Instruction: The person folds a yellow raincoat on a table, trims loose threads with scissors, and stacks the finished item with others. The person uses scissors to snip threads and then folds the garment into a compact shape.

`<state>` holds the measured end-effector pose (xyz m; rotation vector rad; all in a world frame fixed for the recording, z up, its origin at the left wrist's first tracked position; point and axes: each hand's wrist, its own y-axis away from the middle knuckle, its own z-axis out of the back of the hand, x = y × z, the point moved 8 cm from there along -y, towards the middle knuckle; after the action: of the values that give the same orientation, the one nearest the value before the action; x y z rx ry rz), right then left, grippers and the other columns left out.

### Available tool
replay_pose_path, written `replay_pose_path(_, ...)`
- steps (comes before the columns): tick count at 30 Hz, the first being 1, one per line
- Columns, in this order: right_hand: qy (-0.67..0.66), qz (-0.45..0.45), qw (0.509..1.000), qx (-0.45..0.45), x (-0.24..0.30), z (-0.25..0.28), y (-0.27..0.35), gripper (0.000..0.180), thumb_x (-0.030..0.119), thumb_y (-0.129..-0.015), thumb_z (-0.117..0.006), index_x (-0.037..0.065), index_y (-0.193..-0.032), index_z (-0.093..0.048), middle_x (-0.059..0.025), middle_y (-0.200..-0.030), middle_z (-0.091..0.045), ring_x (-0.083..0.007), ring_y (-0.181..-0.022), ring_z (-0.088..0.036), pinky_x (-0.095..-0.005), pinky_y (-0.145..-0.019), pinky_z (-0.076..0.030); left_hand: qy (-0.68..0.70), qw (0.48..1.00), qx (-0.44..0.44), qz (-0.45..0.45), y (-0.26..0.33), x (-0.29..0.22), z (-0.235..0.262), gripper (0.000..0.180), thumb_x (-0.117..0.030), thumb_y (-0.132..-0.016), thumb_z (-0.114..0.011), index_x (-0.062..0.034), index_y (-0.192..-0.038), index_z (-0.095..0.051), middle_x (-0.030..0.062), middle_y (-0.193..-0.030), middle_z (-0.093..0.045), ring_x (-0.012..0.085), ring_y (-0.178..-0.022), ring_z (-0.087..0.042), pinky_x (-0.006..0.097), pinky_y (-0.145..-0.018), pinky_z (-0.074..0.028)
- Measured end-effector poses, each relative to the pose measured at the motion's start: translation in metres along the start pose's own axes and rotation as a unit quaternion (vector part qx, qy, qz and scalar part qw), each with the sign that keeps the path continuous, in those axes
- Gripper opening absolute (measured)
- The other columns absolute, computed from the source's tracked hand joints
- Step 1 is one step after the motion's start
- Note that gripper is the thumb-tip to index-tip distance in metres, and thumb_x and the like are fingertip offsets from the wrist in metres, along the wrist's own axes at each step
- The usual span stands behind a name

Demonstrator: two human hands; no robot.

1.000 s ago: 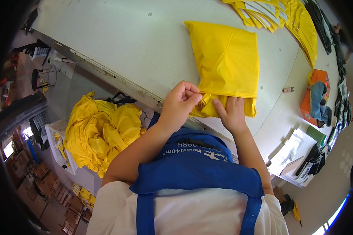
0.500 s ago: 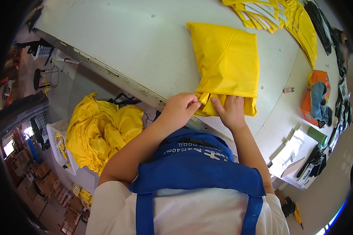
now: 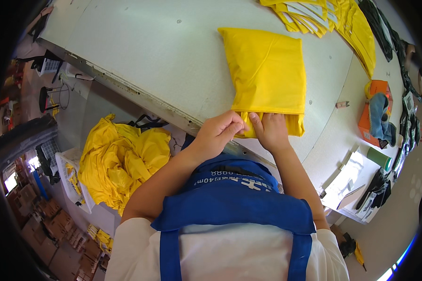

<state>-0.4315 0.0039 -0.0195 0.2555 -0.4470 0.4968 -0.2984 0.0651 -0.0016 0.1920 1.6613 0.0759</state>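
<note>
A flat yellow fabric pouch (image 3: 267,70), soft and rectangular, lies on the pale table with its opening toward me. At the left corner of that opening, my left hand (image 3: 216,134) is closed, thumb against fingers, pinching the yellow fabric. My right hand (image 3: 272,133) reaches into the opening with its fingers stretched out straight. Their tips are hidden under the pouch's upper layer, and the thumb points away beside the fold. Loose yellow folds show in the mouth around both hands.
The pale table (image 3: 150,61) has a metal edge running diagonally. Overlapping yellow pieces (image 3: 314,16) lie at its far right. An orange box (image 3: 380,89) with a blue cloth (image 3: 381,119) stands on the right. Crumpled yellow fabric (image 3: 122,161) is heaped low on my left.
My right thumb has shifted slightly left along the opening. My left hand remains at the left corner, its fingers drawn a little tighter. The pouch appears slightly further left as the whole view shifts.
</note>
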Motion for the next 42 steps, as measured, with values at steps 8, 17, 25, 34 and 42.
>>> replay_pose_path(8,0.013,0.01,1.0,-0.023,0.001,0.0,-0.001,0.05,0.043,-0.093,-0.045,-0.001,-0.113,-0.059,-0.0237,-0.112,-0.058,-0.0414,-0.107,-0.05,-0.0475,-0.094,-0.036,0.202,0.958,0.086,0.186,0.035,0.004,-0.008,0.015,-0.012,-0.096,-0.048,-0.0048,-0.083,-0.051,0.0064,-0.079,-0.059,0.0091,-0.065,-0.049,0.021,-0.061,-0.041)
replay_pose_path(17,0.068,-0.012,0.997,0.015,0.002,-0.007,-0.001,0.053,0.045,-0.093,-0.044,-0.001,-0.116,-0.057,-0.0246,-0.118,-0.055,-0.0414,-0.111,-0.047,-0.0483,-0.097,-0.033,0.207,0.946,0.148,0.2,0.068,-0.022,0.009,0.012,-0.014,-0.094,-0.051,-0.0059,-0.087,-0.056,0.0035,-0.075,-0.061,0.007,-0.061,-0.053,0.02,-0.058,-0.041)
replay_pose_path(25,0.106,0.033,0.994,-0.021,0.003,0.005,0.007,0.054,0.042,-0.09,-0.048,0.0,-0.124,-0.05,-0.0236,-0.119,-0.054,-0.04,-0.116,-0.044,-0.0504,-0.1,-0.027,-0.112,0.98,-0.055,0.154,0.029,0.028,0.057,0.074,-0.021,-0.087,-0.064,-0.0027,-0.14,-0.016,0.0168,-0.136,-0.041,0.0255,-0.119,-0.045,0.035,-0.096,-0.039)
replay_pose_path(34,0.06,0.077,0.995,-0.027,-0.004,0.013,-0.007,0.042,0.039,-0.084,-0.054,0.013,-0.116,-0.06,-0.0146,-0.122,-0.056,-0.0372,-0.117,-0.046,-0.0503,-0.1,-0.028,0.165,0.955,0.081,0.231,-0.037,0.068,-0.027,0.067,-0.022,-0.08,-0.07,-0.0036,-0.135,-0.037,0.0091,-0.126,-0.051,0.0172,-0.115,-0.048,0.03,-0.096,-0.039)
replay_pose_path(42,0.049,0.035,0.998,-0.029,-0.063,0.021,-0.043,0.049,0.039,-0.086,-0.055,0.015,-0.129,-0.051,-0.007,-0.136,-0.049,-0.0282,-0.13,-0.039,-0.0427,-0.108,-0.029,0.094,0.975,-0.029,0.197,-0.033,0.074,-0.025,0.07,0.004,-0.08,-0.059,-0.0048,-0.141,-0.026,0.0108,-0.134,-0.044,0.0211,-0.126,-0.04,0.033,-0.106,-0.031)
